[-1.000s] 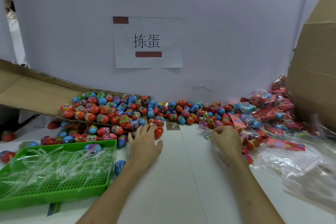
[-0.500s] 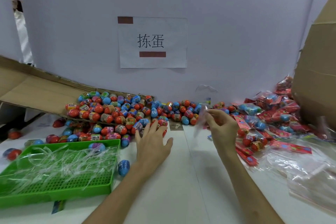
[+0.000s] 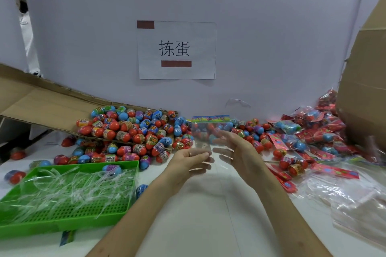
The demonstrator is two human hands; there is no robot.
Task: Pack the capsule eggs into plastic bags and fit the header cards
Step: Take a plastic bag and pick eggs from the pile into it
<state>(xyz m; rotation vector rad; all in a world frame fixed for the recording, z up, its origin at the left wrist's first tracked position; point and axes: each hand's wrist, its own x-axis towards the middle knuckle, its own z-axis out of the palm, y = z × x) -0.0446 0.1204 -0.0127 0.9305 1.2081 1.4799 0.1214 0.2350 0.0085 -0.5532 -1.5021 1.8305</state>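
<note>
Your left hand [image 3: 188, 158] is lifting off the eggs [image 3: 133, 131] now and pinching the plastic bag [image 3: 203, 140] at 12 o'clock. Your right hand [image 3: 238, 152] is blurring behind it; I cannot tell its grip.

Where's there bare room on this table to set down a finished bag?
The bare white table in front, between the green tray and the stack of empty plastic bags, around your forearms. The back strip is crowded with capsule eggs, the right side with packed bags and red header cards.
</note>
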